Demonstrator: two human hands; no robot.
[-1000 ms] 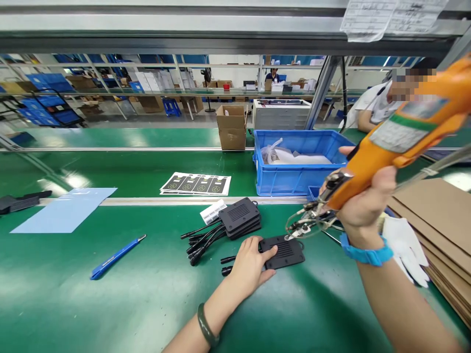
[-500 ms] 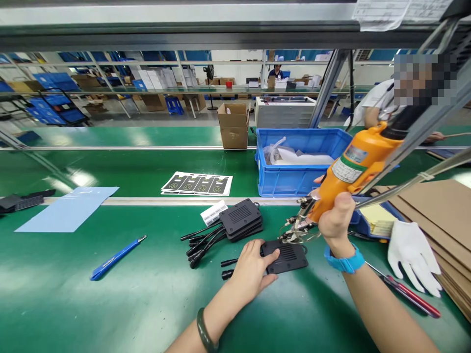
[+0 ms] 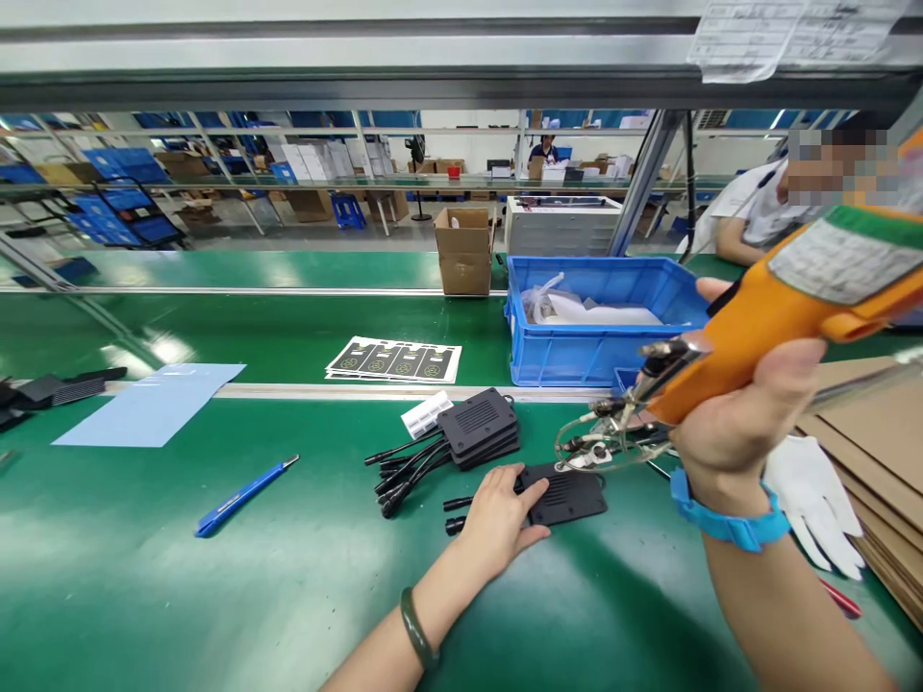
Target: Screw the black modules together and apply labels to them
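My left hand (image 3: 497,524) grips the left end of a flat black plastic case (image 3: 569,497) lying on the green bench, its thumb across the top. Two short black cable plugs (image 3: 456,525) stick out left of that hand. In my right hand (image 3: 750,408) is an orange power screwdriver (image 3: 742,317), tilted, its metal screw-feeding nose (image 3: 610,432) with clear tubing hanging above the case's far right part. Whether the nose touches the case I cannot tell. Beyond my left hand, a stack of similar black cases (image 3: 477,428) lies with their cables pointing left.
A blue bin (image 3: 577,351) stands behind, near a cardboard box (image 3: 463,255). Label sheets (image 3: 393,359), a blue sheet (image 3: 148,404) and a blue pen-like tool (image 3: 245,498) lie to the left. A white glove (image 3: 811,490) and cardboard (image 3: 880,432) are at right. A co-worker (image 3: 757,207) sits opposite.
My right hand has brought the screwdriver up and to the right, closer to me, so its nose is farther from the case. My left hand stays on the case. The view shifts slightly.
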